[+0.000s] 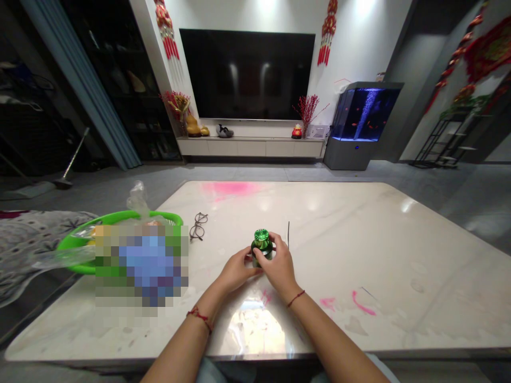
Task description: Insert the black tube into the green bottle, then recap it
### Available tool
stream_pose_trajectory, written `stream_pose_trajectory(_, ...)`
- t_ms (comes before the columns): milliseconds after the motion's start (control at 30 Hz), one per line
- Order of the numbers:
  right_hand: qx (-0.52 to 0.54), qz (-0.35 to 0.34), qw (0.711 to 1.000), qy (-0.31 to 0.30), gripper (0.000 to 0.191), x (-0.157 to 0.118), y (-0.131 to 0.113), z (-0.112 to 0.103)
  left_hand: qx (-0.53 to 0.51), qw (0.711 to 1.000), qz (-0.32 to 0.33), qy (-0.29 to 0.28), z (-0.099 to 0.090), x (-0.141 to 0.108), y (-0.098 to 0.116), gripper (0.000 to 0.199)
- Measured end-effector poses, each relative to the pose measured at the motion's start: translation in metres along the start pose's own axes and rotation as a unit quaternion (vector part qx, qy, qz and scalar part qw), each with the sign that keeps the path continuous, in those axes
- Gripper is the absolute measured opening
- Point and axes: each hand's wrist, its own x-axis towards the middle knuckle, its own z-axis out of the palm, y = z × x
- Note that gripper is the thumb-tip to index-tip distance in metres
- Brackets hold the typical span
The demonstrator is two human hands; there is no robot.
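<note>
A small dark green jar point(262, 249) with a shiny green ribbed top stands upright near the middle of the white table point(339, 234). My left hand point(238, 270) is wrapped round its lower left side. From the right, my right hand point(278, 261) grips the upper part of the jar, thumb in front and fingers behind. Parts of the jar are hidden behind my fingers. Just right of the jar lies a thin dark stick point(288, 234).
A pair of glasses point(198, 226) lies left of the jar. Farther left are a green basket point(66, 258) with plastic bags and a blurred blue patch. Pink stains mark the table, and a thin object point(368, 292) lies at the right.
</note>
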Motion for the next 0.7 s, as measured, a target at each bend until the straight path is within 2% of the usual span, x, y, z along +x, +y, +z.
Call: stream_pose_trajectory(700,-0.002,-0.022,1.000,-0.003,0.041,0.0035,0.0002,0.0006,-0.002,1.000,-0.006,-0.008,0.0002,-0.0004,0.0047,0.041)
